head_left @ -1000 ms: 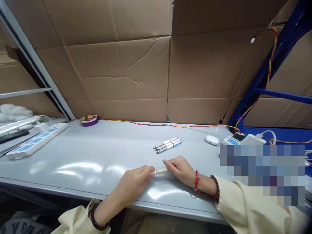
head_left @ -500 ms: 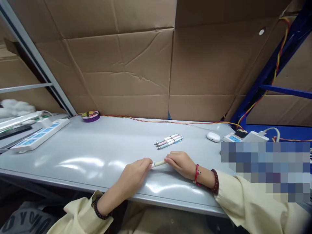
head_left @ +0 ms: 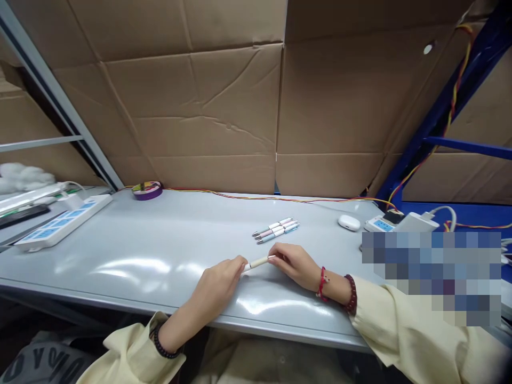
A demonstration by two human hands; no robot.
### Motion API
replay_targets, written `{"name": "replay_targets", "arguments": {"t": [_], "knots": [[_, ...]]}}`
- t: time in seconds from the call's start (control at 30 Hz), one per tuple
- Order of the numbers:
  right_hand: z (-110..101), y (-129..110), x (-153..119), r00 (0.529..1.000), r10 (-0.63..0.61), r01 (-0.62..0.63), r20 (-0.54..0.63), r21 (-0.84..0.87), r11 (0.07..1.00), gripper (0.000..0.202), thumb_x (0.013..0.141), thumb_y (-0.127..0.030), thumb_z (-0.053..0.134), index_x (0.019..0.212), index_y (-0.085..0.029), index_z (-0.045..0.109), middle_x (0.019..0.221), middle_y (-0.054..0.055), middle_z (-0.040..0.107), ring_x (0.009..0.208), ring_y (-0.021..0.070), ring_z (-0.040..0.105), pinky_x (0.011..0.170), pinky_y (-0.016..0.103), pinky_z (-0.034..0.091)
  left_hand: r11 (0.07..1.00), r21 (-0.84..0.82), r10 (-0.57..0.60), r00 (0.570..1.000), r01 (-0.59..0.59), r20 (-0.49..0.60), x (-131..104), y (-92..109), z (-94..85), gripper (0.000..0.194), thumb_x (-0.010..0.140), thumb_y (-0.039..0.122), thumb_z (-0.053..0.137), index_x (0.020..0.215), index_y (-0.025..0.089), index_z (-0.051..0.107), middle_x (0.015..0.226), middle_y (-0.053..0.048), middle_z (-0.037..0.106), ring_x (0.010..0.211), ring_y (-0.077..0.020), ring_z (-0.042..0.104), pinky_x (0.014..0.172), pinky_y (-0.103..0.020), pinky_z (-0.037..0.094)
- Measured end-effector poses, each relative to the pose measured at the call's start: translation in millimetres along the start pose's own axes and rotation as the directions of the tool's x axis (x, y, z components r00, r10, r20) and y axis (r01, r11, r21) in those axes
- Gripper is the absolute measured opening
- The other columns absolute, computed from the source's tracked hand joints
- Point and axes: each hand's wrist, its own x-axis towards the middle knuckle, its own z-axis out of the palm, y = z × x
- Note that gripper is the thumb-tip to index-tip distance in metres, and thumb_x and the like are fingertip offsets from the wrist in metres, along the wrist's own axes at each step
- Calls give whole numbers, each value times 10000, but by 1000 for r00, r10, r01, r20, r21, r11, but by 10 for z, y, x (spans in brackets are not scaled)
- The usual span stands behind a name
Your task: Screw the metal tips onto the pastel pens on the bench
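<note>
A cream-and-white pen (head_left: 259, 262) with a thin dark ring is held above the grey tabletop between my two hands. My left hand (head_left: 218, 282) is closed around its white end, which the fingers partly cover. At the cream end, the fingertips of my right hand (head_left: 294, 265) pinch the pen, and a small pale bit shows at the fingers. Just beyond my hands, several click pens (head_left: 276, 230) in white, pink and light blue lie side by side on the table, their metal tips pointing left.
A purple tape roll (head_left: 147, 190) sits at the back left, near a long white power strip (head_left: 66, 223). To the right are a white earbud case (head_left: 349, 222) and a white charger (head_left: 416, 228). Twisted wires (head_left: 240, 197) run along the cardboard wall (head_left: 208, 106).
My right hand has shifted slightly left and up, its fingers now at the very end of the pen, so more of the cream part shows. My left hand has moved slightly left.
</note>
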Motion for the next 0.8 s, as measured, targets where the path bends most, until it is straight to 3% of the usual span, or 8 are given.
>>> {"name": "replay_targets", "arguments": {"t": [0.1,0.2,0.37,0.53,0.8], "knots": [[10,7,-3,998,-24,30,-64,92,995,199,889,-367,464,877,-186,546,725,13,586,584,119,494,560,233,403,998,-54,15,999,-17,-39,-7,-6,0,282,955,325,237,961,219,497,761,-4,595,643,-169,565,563,-262,414],[-11,-8,-10,999,-12,17,-38,124,992,277,843,-393,533,1021,-181,520,857,39,609,620,121,522,565,236,421,996,-77,33,998,-37,-49,-7,-12,4,227,941,349,323,1029,231,495,851,-1,631,693,-162,595,594,-251,435],[-37,-24,-3,1000,-12,11,20,10,1000,322,932,-354,367,746,-177,562,628,-2,557,548,112,462,538,233,382,994,-56,89,993,-93,-84,5,-19,17,230,947,322,330,1033,221,518,926,-6,636,816,-167,600,661,-252,448],[-14,-32,2,989,-86,96,-118,80,992,202,901,-339,459,896,-183,587,782,34,638,617,120,539,572,236,449,995,-33,85,990,-89,-108,21,-22,5,272,960,301,288,969,206,542,850,-15,616,776,-179,555,666,-285,442],[-59,-96,-16,970,-156,176,-188,97,980,158,886,-315,506,891,-198,612,792,37,665,672,130,591,606,243,493,996,-30,83,989,-87,-124,33,-18,7,307,958,234,249,939,188,552,782,-30,605,712,-192,524,644,-307,428]]}}
